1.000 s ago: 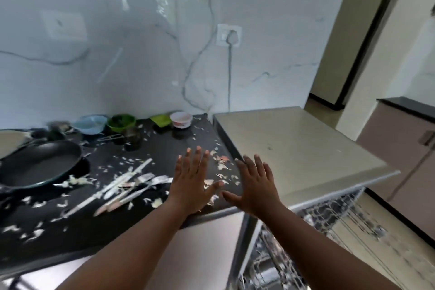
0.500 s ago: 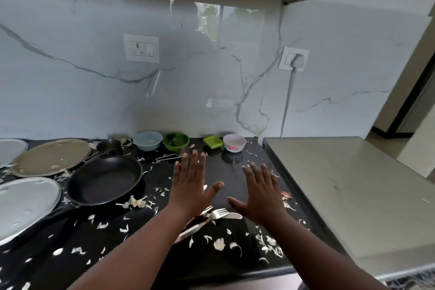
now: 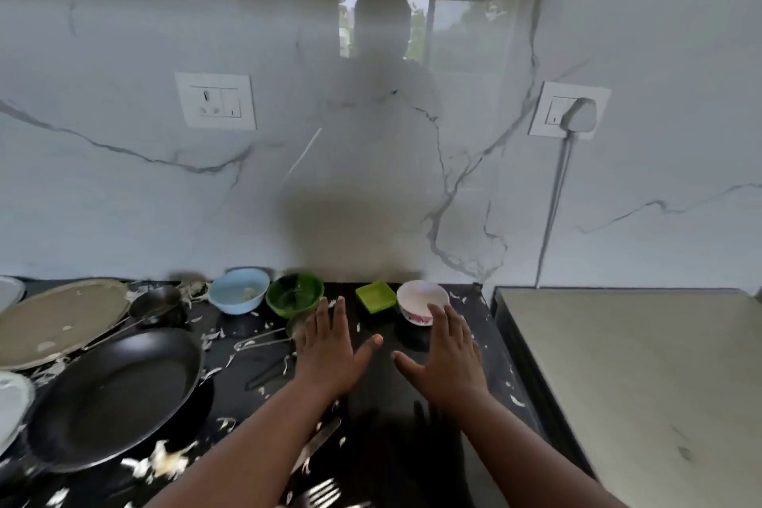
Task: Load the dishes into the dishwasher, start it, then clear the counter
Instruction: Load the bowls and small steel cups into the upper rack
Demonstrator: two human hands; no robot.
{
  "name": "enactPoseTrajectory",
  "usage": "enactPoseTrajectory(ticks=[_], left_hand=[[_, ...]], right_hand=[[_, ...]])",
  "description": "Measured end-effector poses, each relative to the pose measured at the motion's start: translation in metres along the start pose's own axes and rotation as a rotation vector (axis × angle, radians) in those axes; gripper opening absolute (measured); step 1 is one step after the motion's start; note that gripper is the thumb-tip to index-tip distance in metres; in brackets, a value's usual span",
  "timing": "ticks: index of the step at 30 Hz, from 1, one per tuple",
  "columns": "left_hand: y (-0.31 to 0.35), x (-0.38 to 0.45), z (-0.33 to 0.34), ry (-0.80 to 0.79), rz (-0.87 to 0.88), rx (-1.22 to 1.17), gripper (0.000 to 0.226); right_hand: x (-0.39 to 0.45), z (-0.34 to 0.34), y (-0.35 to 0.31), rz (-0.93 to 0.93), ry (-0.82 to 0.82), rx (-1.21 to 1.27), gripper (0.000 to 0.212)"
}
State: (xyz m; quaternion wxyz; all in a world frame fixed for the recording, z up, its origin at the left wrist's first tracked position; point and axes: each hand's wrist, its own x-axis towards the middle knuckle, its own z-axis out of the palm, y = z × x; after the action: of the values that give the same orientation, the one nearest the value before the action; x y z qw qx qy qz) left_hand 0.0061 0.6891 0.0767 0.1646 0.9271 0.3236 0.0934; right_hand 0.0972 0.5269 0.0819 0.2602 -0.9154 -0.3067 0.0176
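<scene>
We hold our left hand and right hand flat, empty, fingers spread, probably poised to gather dishes: white bowl at one o'clock, pan at nine.

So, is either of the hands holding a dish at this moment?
No: the left hand and right hand are both spread flat with straight fingers above the black counter, gripping nothing.

The fork ran off the bottom edge; 2 plates at the counter's left end were cropped; the left hand hid the strainer's bowl.
</scene>
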Motion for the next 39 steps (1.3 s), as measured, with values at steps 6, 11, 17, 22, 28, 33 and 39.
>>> enactPoseTrajectory(ticks=[6, 11, 17, 22, 28, 33, 39], left_hand=[[0.016, 0.071, 0.02, -0.047, -0.081, -0.047, 0.112], [0.019, 0.112, 0.034, -0.112, -0.169, -0.052, 0.114], [0.016, 0.133, 0.051, -0.144, -0.122, 0.036, 0.109], [0.029, 0.145, 0.054, -0.132, -0.094, 0.041, 0.086], [0.03, 0.13, 0.05, -0.049, -0.117, -0.102, 0.089], [0.031, 0.088, 0.035, 0.112, -0.16, -0.482, 0.097], [0.024, 0.024, 0.002, 0.156, -0.135, -0.966, 0.107]], right_hand=[[0.07, 0.008, 0.04, 0.126, 0.017, 0.355, 0.115], [0.108, 0.024, 0.059, 0.134, -0.042, 0.469, 0.117], [0.126, 0.04, 0.064, 0.039, -0.052, 0.428, 0.121], [0.134, 0.043, 0.065, 0.056, -0.019, 0.454, 0.122], [0.123, 0.034, 0.065, 0.08, -0.008, 0.577, 0.119], [0.089, 0.012, 0.051, 0.081, -0.001, 0.762, 0.123], [0.025, -0.029, 0.019, 0.217, -0.086, 1.302, 0.126]])
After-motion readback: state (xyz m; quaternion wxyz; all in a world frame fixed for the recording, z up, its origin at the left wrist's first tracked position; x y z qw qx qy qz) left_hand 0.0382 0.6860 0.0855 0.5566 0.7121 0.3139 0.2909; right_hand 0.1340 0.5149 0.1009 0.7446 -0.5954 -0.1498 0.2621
